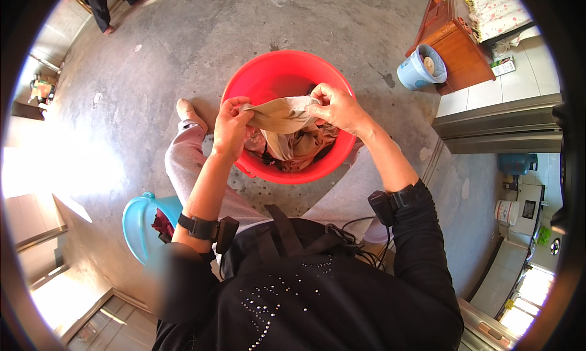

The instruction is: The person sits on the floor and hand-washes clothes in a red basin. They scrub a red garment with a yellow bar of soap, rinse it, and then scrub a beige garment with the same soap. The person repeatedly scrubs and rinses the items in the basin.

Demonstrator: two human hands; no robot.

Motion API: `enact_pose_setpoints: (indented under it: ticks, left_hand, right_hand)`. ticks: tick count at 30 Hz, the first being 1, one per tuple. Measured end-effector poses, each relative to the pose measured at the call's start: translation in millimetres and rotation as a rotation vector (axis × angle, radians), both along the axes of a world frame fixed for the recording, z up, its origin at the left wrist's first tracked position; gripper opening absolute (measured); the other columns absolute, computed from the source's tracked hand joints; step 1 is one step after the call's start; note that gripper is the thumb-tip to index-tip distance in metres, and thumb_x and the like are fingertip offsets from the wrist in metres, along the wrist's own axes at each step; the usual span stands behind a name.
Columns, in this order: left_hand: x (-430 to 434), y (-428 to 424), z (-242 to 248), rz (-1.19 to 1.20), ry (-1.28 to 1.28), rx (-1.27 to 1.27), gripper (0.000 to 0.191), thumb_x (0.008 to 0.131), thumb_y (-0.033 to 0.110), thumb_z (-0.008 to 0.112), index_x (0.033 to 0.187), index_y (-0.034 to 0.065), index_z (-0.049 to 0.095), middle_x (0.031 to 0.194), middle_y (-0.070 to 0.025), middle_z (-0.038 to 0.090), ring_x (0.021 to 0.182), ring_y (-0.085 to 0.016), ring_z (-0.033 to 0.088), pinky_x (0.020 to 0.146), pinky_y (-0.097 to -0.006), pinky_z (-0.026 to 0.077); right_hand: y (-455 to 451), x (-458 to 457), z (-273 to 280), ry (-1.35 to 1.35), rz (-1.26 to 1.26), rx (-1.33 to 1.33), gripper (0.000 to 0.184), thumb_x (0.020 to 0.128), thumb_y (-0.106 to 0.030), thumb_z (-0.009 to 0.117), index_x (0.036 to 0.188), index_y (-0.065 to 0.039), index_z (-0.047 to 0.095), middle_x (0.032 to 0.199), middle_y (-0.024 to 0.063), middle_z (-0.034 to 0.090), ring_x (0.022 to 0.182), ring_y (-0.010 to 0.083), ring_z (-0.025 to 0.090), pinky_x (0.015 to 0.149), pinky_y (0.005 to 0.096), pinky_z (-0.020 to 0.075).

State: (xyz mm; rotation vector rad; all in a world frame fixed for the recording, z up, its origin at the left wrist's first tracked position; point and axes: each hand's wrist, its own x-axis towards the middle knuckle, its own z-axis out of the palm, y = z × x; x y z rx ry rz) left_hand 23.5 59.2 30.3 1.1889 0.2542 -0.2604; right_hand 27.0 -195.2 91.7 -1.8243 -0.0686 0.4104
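Note:
A beige cloth garment (284, 114) is stretched between my two hands over a large red plastic tub (274, 62). My left hand (232, 124) pinches its left end between thumb and fingers. At the opposite end, the fingers of my right hand (336, 108) grip the edge. The lower part of the cloth hangs towards the tub, where it meets brown crumpled fabric (313, 145) and a pinkish piece (255, 140). Whether the beige cloth is separate from the brown fabric I cannot tell. The tub stands on the floor between my legs.
A light-blue bucket (132, 225) holding dark red cloth lies or leans left of my legs. A lined blue waste bin (414, 74) stands by a wooden cabinet (467, 49) at upper right. Cables (366, 250) hang near my right hip. Another person's legs (98, 5) show at upper left.

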Motion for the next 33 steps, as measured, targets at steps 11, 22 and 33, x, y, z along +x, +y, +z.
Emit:
enact_pose_setpoints:
  ticks: [11,22,33]
  left_hand:
    - [1,31,66,-0.182,-0.049,0.104,0.027,0.091,0.014,0.063,0.111,-0.0037,0.061,0.096,-0.0072,0.066,0.080,-0.013,0.063,0.073,-0.0246,0.053]
    - [-5,35,66,-0.364,-0.282,0.657,0.023,0.088,0.010,0.066,0.108,-0.0016,0.064,0.095,-0.0044,0.058,0.087,-0.011,0.060,0.081,-0.0241,0.047]
    - [-1,42,41,-0.221,-0.170,0.017,0.019,0.094,0.012,0.060,0.110,0.0018,0.059,0.098,-0.0005,0.064,0.092,-0.009,0.057,0.086,-0.0243,0.045]
  right_hand:
    - [-22,34,33,-0.260,-0.342,-0.010,0.009,0.088,-0.009,0.061,0.085,-0.004,0.053,0.076,-0.0012,0.054,0.070,0.0063,0.049,0.063,0.0244,0.0445]
    - [-21,39,41,-0.048,-0.317,0.242,0.009,0.090,-0.016,0.060,0.092,-0.008,0.055,0.087,-0.0001,0.056,0.078,0.0087,0.052,0.066,0.0270,0.0431]
    - [-38,22,29,0.269,0.041,0.570,0.044,0.088,-0.011,0.064,0.128,-0.004,0.049,0.111,0.0037,0.056,0.099,0.0116,0.054,0.093,0.0289,0.0438]
